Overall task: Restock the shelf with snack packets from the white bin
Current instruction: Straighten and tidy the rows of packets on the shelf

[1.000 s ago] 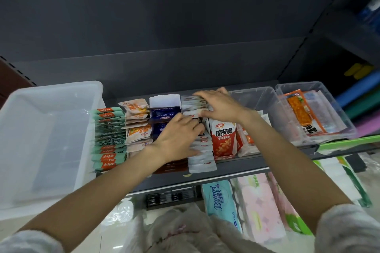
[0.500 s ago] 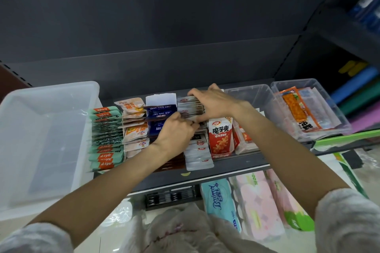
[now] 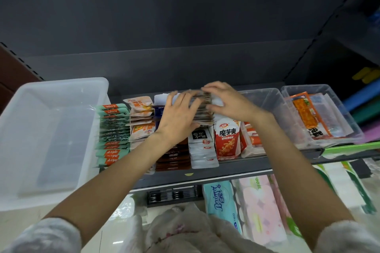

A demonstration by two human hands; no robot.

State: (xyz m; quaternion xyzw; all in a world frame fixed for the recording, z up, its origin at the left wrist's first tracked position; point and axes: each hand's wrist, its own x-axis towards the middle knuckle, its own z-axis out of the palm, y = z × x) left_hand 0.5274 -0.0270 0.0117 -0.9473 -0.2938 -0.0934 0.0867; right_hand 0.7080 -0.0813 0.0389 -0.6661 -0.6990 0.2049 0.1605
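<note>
The large translucent white plastic bin (image 3: 51, 133) stands at the left end of the dark grey metal shelf (image 3: 236, 167), its pale floor showing bare in the part in view; two smaller clear plastic tubs sit at the right end, the nearer clear tub (image 3: 273, 109) beside the red-and-white packets, the far clear tub (image 3: 337, 129) holding flat orange-and-clear snack packs (image 3: 308, 115); between bin and tubs the shelf carries upright rows of packets, touching side by side: mint-green packets with orange labels (image 3: 113, 135), cream-and-orange pouches (image 3: 141, 121), dark brown sachets (image 3: 172, 160), white sachets (image 3: 202, 150) and a tall red-and-white noodle-print packet (image 3: 227, 139); at the back of the white row stands a blurred bundle of grey-brown snack packets (image 3: 203, 109); the left hand (image 3: 178, 115) lies against its left side with fingers nearly straight; the right hand (image 3: 228, 102) presses its right side and top, fingers spread; the hands are close together, the bundle squeezed between them.
</note>
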